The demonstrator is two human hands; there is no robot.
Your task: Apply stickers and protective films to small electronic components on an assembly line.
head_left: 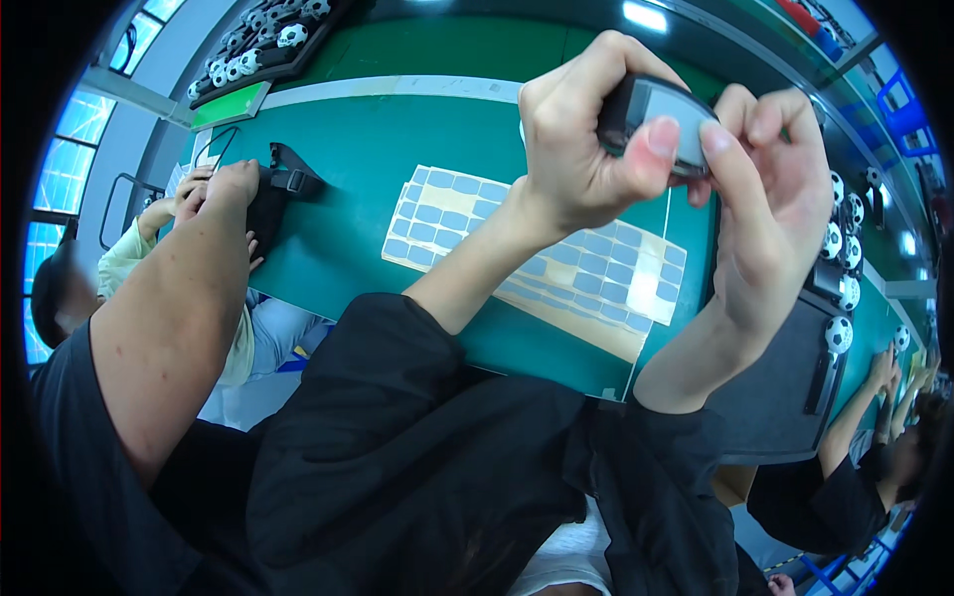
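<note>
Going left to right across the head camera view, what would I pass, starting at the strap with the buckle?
Black buckled strap → grey-faced black device in the person's hands → soccer ball at the tray's right edge → blue stool.

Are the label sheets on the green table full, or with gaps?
Not full: pale gaps show among the grey labels. The left forearm hides part.

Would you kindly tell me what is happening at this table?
The person's left hand holds up a rounded black-and-grey device, and the right hand has its fingers at the device's edge. Below, sheets of grey rounded labels, with some labels missing, lie on the green tabletop. A black tray is to their right.
</note>
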